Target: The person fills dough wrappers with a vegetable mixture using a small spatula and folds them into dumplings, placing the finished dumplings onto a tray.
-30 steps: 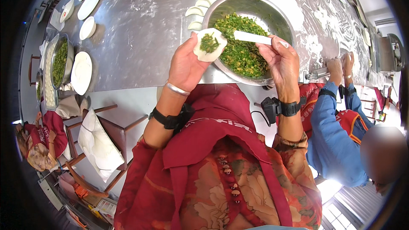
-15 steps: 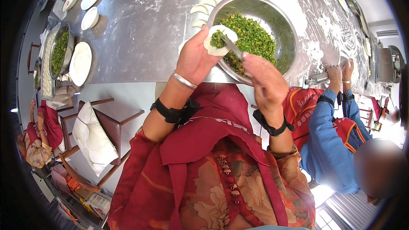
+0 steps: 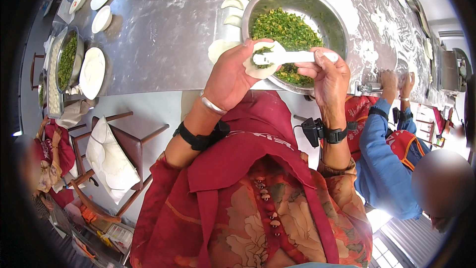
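Left hand: my left hand (image 3: 225,77) cradles a dough round (image 3: 258,73), gripped by its edge between thumb and fingers, near the bowl's left side.
Right hand: my right hand (image 3: 329,77) pinches the handle of a white spoon (image 3: 292,57), thumb and forefinger closed on its right end.
Dough round: it sits in my left hand, unfolded, above the table's near edge and overlapping the near left rim of the bowl in my view.
Spoon: half a second ago it was tilted, nearly edge-on, with its tip in the greens; now it lies broad side up across the round, my right hand farther from me.
Greens on the round: a little chopped filling (image 3: 262,51) shows around the spoon's tip; the spoon covers the rest, so I can't tell how much lies there.
What that means: I judge the spoon is working the filling on the dough, not scooping; the round is still open.
Metal bowl: the big bowl (image 3: 325,12) stands just ahead, with plenty of chopped greens (image 3: 285,25) inside.
Table: left of the bowl, folded dough crescents (image 3: 233,20) lie at the far side, and a flat dough piece (image 3: 220,48) nearer, beside my left hand.
Neighbour: to my right, a co-worker's hands (image 3: 389,82) are on a metal roller (image 3: 369,88).
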{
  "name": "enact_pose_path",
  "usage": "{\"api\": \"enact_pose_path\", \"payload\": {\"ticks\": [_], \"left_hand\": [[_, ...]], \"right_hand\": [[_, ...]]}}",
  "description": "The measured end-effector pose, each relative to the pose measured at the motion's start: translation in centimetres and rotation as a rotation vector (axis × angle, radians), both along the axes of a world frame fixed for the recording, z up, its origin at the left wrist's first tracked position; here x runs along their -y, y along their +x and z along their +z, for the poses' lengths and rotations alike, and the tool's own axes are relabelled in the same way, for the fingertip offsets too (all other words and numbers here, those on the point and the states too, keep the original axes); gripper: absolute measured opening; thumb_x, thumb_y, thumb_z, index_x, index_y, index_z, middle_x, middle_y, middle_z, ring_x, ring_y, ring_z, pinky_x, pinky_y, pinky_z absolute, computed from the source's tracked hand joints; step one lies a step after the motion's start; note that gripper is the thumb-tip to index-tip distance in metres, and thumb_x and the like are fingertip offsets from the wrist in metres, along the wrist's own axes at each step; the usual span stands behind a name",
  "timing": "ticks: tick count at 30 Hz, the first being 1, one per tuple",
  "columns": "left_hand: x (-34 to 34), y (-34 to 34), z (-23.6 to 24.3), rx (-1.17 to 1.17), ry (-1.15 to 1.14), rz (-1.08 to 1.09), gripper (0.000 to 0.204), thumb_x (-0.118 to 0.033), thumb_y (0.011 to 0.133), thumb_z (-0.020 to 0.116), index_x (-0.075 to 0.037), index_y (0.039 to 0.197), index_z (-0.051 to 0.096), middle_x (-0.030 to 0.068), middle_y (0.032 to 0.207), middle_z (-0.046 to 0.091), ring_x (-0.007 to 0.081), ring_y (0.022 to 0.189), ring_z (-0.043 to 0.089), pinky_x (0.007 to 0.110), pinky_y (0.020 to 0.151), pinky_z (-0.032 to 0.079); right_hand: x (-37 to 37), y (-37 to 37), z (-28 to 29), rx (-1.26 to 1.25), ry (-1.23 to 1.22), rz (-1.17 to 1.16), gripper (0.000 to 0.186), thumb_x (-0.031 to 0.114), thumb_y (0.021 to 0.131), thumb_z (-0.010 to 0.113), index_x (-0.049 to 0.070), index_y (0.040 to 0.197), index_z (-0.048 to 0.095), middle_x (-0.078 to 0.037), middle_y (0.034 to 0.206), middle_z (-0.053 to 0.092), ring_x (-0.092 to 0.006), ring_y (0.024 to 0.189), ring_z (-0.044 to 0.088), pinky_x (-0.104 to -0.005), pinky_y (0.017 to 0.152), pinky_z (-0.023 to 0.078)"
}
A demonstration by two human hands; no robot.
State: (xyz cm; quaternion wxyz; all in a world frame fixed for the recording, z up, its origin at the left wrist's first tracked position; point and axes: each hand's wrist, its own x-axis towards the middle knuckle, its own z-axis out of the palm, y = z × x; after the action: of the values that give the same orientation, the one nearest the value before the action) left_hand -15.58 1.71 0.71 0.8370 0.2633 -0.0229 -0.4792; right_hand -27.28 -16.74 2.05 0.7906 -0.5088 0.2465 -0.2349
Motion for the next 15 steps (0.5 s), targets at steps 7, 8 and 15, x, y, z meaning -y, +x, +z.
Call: {"api": "enact_pose_path", "payload": {"ticks": [7, 8, 15], "left_hand": [[0.0, -0.1, -0.7, -0.005, 0.005, 0.004, 0.045, -0.024, 0.105, 0.044, 0.012, 0.131, 0.048, 0.0182, 0.127, 0.058, 0.0273, 0.117, 0.06, 0.042, 0.105, 0.049], [0.1, -0.1, -0.8, -0.004, 0.005, 0.007, 0.045, -0.024, 0.105, 0.044, 0.012, 0.131, 0.048, 0.0181, 0.127, 0.058, 0.0274, 0.117, 0.06, 0.042, 0.105, 0.049], [0.0, -0.4, -0.3, 0.0, 0.0, -0.022, 0.046, -0.024, 0.105, 0.043, 0.014, 0.131, 0.046, 0.0186, 0.128, 0.057, 0.0273, 0.118, 0.059, 0.043, 0.105, 0.049]], "right_hand": [[0.1, -0.4, 0.8, -0.023, -0.039, 0.009, 0.019, 0.004, 0.097, 0.056, -0.012, 0.106, 0.06, -0.022, 0.095, 0.067, -0.0322, 0.076, 0.073, -0.0339, 0.064, 0.064], [0.2, -0.4, 1.0, -0.016, -0.025, 0.014, 0.019, 0.004, 0.097, 0.055, -0.012, 0.106, 0.06, -0.022, 0.095, 0.067, -0.0322, 0.077, 0.073, -0.034, 0.064, 0.064], [0.5, -0.2, -0.3, 0.026, 0.001, 0.011, 0.018, 0.003, 0.096, 0.056, -0.012, 0.106, 0.061, -0.02, 0.096, 0.068, -0.0321, 0.077, 0.073, -0.0343, 0.065, 0.064]]}}
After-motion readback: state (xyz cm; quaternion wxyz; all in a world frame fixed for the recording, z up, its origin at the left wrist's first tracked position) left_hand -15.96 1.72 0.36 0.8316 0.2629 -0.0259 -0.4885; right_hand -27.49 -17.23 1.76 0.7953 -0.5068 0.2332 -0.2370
